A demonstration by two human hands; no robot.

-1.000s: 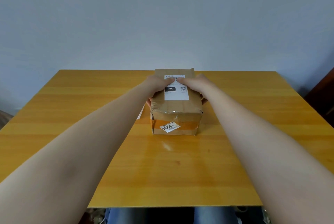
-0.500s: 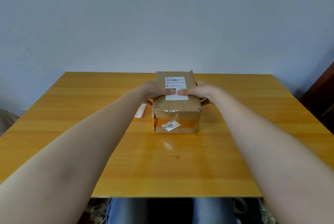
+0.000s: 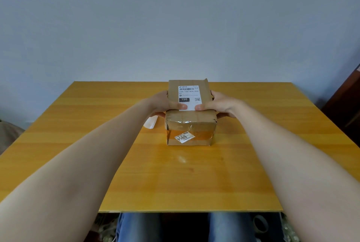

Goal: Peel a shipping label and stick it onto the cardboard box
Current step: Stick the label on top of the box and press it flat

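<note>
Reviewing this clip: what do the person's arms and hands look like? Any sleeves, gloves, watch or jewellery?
Both forearms are bare as far as the picture shows, with no sleeves in view. The left hand and right hand wear no gloves. No watch, bracelet or ring can be seen on either, and no markings. Short, plain thumbnails show on both thumbs.

A brown rectangular cardboard box (image 3: 191,122), wrapped in clear and tan tape, is set upright on the desk, its long axis running away from the viewer. A white rectangular shipping label (image 3: 188,95) printed with a barcode and "150" is laid flat on its top face. A smaller white sticker (image 3: 184,137) is seen tilted on the near side.
</note>
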